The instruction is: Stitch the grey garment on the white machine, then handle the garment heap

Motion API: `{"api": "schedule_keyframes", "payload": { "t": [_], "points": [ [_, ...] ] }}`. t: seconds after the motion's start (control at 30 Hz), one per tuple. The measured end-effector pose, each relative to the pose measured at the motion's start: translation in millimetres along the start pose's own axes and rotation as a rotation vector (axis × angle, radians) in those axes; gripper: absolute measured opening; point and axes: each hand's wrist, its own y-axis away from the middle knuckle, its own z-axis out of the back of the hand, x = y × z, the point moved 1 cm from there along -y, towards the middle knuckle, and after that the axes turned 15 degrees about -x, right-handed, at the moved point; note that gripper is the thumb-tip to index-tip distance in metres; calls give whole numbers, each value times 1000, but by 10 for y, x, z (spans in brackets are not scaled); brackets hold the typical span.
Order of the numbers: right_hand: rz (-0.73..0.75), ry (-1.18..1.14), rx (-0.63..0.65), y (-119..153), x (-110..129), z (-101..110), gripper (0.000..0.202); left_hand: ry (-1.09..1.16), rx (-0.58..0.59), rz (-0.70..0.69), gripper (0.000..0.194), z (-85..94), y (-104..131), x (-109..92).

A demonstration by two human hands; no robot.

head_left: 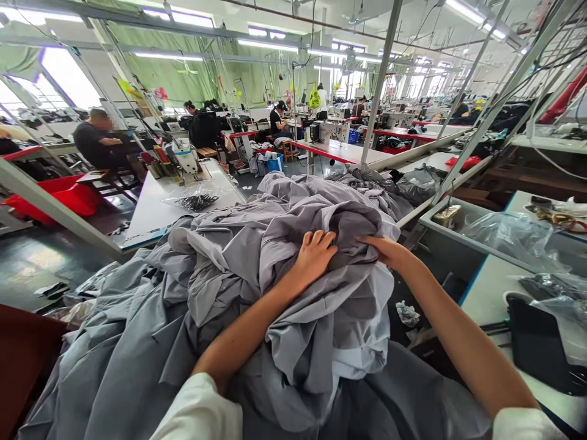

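Observation:
A large heap of crumpled grey fabric [233, 275] fills the middle and lower part of the head view. My left hand [315, 256] lies palm down on the upper folds, its fingers bent a little and apart. To its right, my right hand [383, 249] reaches into the heap from the side, index finger stretched over a fold. Its other fingers are hidden by cloth, so a hold cannot be made out. Paler cloth [367, 342] hangs below the right hand.
A white sewing table [160, 205] stands at the left beyond the heap. Right of the heap are a grey bin [440, 223] with plastic bags and a pale table [493, 284]. Metal poles rise nearby. Several people sit at machines farther back.

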Motion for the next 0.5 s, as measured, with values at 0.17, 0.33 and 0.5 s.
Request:
{"api": "schedule_keyframes", "payload": {
  "t": [0.17,0.33,0.5],
  "points": [
    [-12,-169,-60,-77,-103,-31,16,12,13,8,24,13,-11,-9],
    [-100,-296,-158,-67,-227,-9,16,9,43,48,37,38,-17,-26],
    [30,-322,-134,38,-249,1,28,-11,86,63,29,23,-15,-17]
  ]
}}
